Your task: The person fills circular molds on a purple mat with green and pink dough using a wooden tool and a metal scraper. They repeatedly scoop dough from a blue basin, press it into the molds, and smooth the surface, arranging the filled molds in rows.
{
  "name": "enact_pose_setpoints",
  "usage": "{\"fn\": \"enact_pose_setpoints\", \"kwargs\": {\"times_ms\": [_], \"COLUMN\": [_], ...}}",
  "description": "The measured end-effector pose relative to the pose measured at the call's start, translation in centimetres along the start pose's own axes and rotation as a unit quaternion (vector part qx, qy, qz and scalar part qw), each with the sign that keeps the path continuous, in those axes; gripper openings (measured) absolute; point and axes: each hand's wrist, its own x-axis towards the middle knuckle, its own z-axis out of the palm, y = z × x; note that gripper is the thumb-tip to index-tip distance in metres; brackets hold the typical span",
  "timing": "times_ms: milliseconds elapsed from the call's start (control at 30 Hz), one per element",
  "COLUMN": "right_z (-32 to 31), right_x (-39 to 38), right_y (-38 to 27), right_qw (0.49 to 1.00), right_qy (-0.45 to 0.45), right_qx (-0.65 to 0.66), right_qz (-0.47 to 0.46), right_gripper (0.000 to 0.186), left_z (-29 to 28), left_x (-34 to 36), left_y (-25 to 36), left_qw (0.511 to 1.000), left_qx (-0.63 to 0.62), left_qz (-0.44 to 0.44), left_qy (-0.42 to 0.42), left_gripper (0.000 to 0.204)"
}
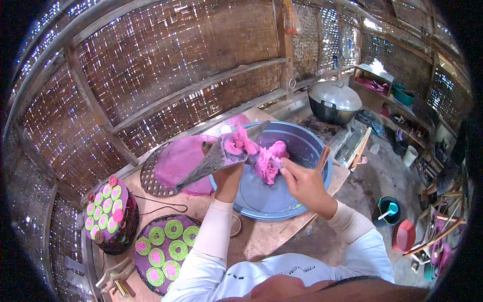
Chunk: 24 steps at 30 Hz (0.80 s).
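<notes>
My left hand (229,183) is wrapped round a long, dark grey, weathered tool (209,168), perhaps a wooden dough press. It is held tilted above the near left rim of a blue-grey basin (256,201). Pink dough (233,146) fills a round hollow in its middle. Over the basin, my right hand (307,189) has its fingers pinched at a sticky, ragged lump of pink dough (269,163). That lump reaches up to the tool. A brown wooden stick (323,157) rises beside the basin's right rim, behind my right hand.
Left of the basin lies a pink-stained sheet (183,161) on a woven tray (149,173). Green and pink dough rings cover a round purple-lined tray (143,261) and a stacked basket (118,241). A lidded pot (336,98) stands back right; a bucket (386,205) sits on the floor.
</notes>
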Motion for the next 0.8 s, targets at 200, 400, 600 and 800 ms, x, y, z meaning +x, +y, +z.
{"fn": "enact_pose_setpoints", "kwargs": {"times_ms": [200,400,600,800], "right_z": [-1.6,4.1,13.2,12.6], "right_x": [-0.4,4.5,3.0,5.4], "right_y": [-0.4,8.1,13.5,-1.8], "right_qw": [0.993,0.905,0.885,0.923], "right_qy": [-0.108,-0.308,-0.308,-0.371], "right_qx": [0.014,-0.295,-0.329,0.081], "right_qz": [0.036,-0.006,-0.116,-0.064], "right_gripper": [0.021,0.019,0.013,0.037], "left_z": [-3.1,-13.1,-21.9,-24.2], "left_x": [1.1,2.4,-1.5,-1.0], "left_y": [-1.5,-3.0,1.5,4.0], "left_qw": [0.962,0.973,0.952,0.739], "left_qx": [-0.247,-0.131,-0.215,-0.673], "left_qz": [-0.084,-0.098,-0.142,-0.018], "left_qy": [0.082,0.165,0.168,0.014], "left_gripper": [0.034,0.033,0.038,0.027]}}
